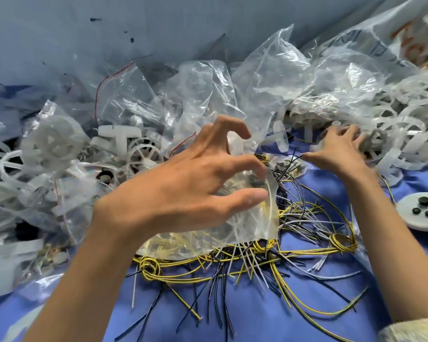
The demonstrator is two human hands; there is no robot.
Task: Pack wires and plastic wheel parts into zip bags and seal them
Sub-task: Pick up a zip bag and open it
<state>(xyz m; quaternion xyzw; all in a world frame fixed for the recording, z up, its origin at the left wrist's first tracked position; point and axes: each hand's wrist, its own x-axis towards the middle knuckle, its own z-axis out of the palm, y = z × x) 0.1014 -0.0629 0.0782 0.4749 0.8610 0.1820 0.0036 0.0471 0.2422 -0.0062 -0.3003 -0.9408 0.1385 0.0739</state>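
Zip bag (245,225), part-filled, atop loose wires (294,243) on blue worktop (252,327). Left hand (183,188) clawed around its mouth. Right hand (336,149), fingers spread, reaches among white plastic parts (405,124). Filling under way. Next: pick a part and feed it in.

Bright even daylight, motion blur, wide-angle bowing

A blue cloth (269,317) covers the table and has soft folds in it. Behind stands a pale grey-blue wall (109,33) with small dark marks (95,19) on it. The light is soft and even, with no strong shadows.
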